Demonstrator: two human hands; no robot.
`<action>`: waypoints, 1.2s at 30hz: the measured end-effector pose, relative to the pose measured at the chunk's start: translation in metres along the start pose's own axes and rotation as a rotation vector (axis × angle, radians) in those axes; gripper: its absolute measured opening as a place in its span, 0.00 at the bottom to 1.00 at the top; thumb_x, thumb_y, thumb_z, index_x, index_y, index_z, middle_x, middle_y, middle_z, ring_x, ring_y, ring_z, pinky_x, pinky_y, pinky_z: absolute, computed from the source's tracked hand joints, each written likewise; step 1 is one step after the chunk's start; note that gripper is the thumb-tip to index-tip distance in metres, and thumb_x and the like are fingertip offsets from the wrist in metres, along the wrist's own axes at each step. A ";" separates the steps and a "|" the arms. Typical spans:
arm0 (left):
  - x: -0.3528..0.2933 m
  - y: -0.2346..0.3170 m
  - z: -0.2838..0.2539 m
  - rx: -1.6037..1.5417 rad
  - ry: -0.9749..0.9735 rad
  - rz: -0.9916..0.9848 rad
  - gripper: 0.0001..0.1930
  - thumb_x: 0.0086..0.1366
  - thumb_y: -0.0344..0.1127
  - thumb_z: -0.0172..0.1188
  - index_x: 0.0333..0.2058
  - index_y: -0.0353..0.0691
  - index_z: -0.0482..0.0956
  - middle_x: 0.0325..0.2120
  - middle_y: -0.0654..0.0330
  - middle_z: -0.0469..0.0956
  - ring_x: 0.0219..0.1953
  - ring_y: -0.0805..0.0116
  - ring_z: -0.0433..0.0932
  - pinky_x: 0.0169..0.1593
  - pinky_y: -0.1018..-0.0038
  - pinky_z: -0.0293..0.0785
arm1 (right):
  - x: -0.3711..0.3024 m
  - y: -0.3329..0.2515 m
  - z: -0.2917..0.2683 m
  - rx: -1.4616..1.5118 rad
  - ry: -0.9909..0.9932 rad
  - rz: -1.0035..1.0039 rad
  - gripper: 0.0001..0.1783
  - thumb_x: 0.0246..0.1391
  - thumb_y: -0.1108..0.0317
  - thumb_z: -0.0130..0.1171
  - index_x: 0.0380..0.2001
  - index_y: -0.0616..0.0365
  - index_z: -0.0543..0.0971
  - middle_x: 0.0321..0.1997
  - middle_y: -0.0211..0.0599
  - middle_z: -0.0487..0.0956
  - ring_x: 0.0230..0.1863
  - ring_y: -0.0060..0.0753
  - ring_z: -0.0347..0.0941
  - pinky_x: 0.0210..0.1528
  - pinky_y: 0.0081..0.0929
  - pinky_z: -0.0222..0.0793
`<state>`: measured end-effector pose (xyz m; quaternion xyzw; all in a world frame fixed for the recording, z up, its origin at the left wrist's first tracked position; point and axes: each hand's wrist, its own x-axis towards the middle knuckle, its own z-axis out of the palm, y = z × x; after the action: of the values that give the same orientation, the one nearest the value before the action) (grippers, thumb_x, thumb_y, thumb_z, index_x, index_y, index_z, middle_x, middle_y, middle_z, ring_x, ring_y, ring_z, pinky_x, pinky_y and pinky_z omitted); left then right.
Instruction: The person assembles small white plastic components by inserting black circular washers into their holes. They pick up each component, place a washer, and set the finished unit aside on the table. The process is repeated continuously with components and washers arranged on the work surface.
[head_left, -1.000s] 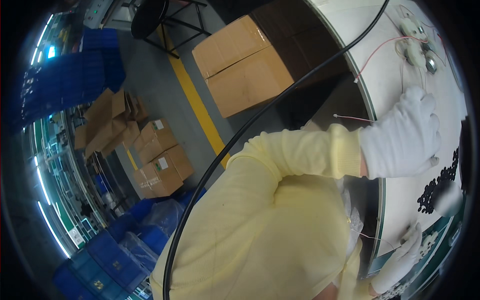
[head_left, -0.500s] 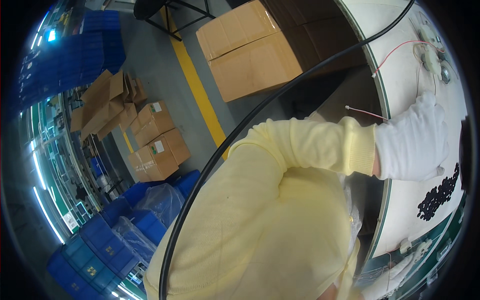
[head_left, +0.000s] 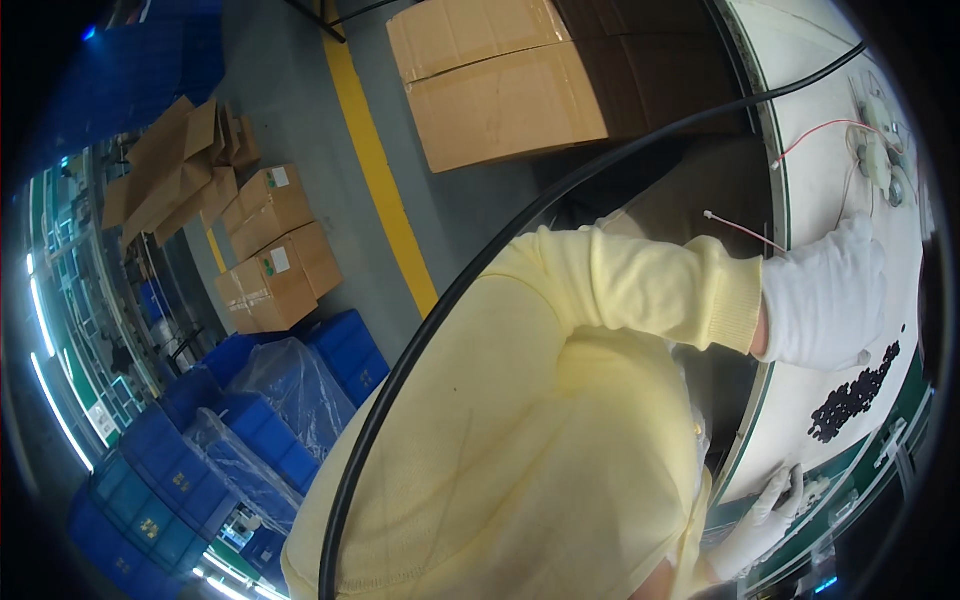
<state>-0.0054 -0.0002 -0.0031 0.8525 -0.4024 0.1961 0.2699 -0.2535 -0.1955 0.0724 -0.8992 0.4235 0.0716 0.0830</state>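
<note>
The gloved left hand (head_left: 825, 295) is loosely curled, its yellow-sleeved arm (head_left: 640, 287) bent at the elbow. The gloved right hand (head_left: 757, 532) is outstretched, its grip unclear.

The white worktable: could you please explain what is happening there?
A person is working at the white worktable. The gloved left hand is over it, near a thin reddish wire; its grip is hidden. The gloved right hand is beside small whitish parts. Small black pieces lie clustered on the worktable.
</note>
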 end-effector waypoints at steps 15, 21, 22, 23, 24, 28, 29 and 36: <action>0.008 -0.001 0.009 -0.112 -0.014 0.010 0.20 0.64 0.58 0.62 0.30 0.48 0.86 0.27 0.65 0.81 0.37 0.63 0.77 0.47 0.59 0.64 | -0.030 -0.009 0.015 0.245 0.043 -0.118 0.28 0.71 0.63 0.61 0.66 0.70 0.72 0.36 0.34 0.74 0.37 0.27 0.69 0.44 0.25 0.70; 0.012 -0.007 0.015 -0.240 0.009 0.050 0.18 0.60 0.57 0.66 0.27 0.48 0.84 0.25 0.65 0.79 0.38 0.62 0.77 0.45 0.59 0.66 | -0.035 0.003 0.022 0.342 0.068 -0.062 0.26 0.69 0.70 0.62 0.66 0.70 0.73 0.31 0.24 0.66 0.31 0.19 0.60 0.38 0.18 0.65; 0.011 -0.005 0.012 -0.190 -0.020 0.053 0.17 0.60 0.55 0.67 0.28 0.48 0.84 0.24 0.65 0.78 0.37 0.62 0.77 0.45 0.59 0.66 | -0.030 0.011 0.025 0.352 0.067 -0.068 0.25 0.67 0.71 0.64 0.64 0.70 0.75 0.34 0.25 0.71 0.34 0.18 0.65 0.40 0.16 0.66; 0.012 -0.006 0.013 -0.177 0.009 0.077 0.17 0.60 0.55 0.67 0.28 0.48 0.83 0.24 0.65 0.78 0.37 0.62 0.77 0.45 0.59 0.66 | -0.033 0.013 0.027 0.438 0.079 -0.019 0.26 0.65 0.70 0.66 0.63 0.69 0.76 0.36 0.26 0.73 0.36 0.18 0.67 0.42 0.16 0.67; 0.013 -0.009 0.016 -0.167 0.039 0.102 0.17 0.61 0.56 0.66 0.28 0.48 0.83 0.24 0.66 0.78 0.37 0.62 0.77 0.44 0.59 0.66 | -0.036 0.016 0.029 0.524 0.094 0.030 0.26 0.64 0.70 0.67 0.62 0.68 0.77 0.39 0.27 0.76 0.38 0.18 0.69 0.43 0.16 0.68; 0.024 -0.023 0.009 -0.276 0.190 0.417 0.06 0.59 0.34 0.70 0.33 0.39 0.85 0.30 0.59 0.81 0.34 0.61 0.80 0.37 0.65 0.75 | -0.065 0.046 0.030 0.722 0.079 0.064 0.30 0.56 0.60 0.76 0.57 0.65 0.81 0.52 0.35 0.83 0.49 0.22 0.75 0.53 0.23 0.71; 0.026 -0.023 0.007 -0.334 0.174 0.405 0.05 0.58 0.30 0.70 0.33 0.38 0.85 0.30 0.59 0.81 0.32 0.61 0.79 0.35 0.66 0.75 | -0.068 0.049 0.031 0.725 0.111 -0.014 0.32 0.53 0.57 0.78 0.56 0.65 0.82 0.52 0.36 0.83 0.49 0.23 0.75 0.53 0.24 0.71; 0.023 -0.013 -0.007 -0.603 -0.353 -0.198 0.14 0.72 0.41 0.65 0.47 0.37 0.87 0.42 0.60 0.83 0.45 0.70 0.82 0.53 0.71 0.77 | -0.089 0.082 0.041 0.795 0.138 -0.124 0.40 0.44 0.45 0.80 0.51 0.68 0.83 0.52 0.40 0.84 0.45 0.27 0.79 0.48 0.24 0.74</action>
<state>0.0183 -0.0026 0.0112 0.7903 -0.3979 -0.1084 0.4532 -0.3757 -0.1712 0.0427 -0.8238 0.3676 -0.1633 0.3995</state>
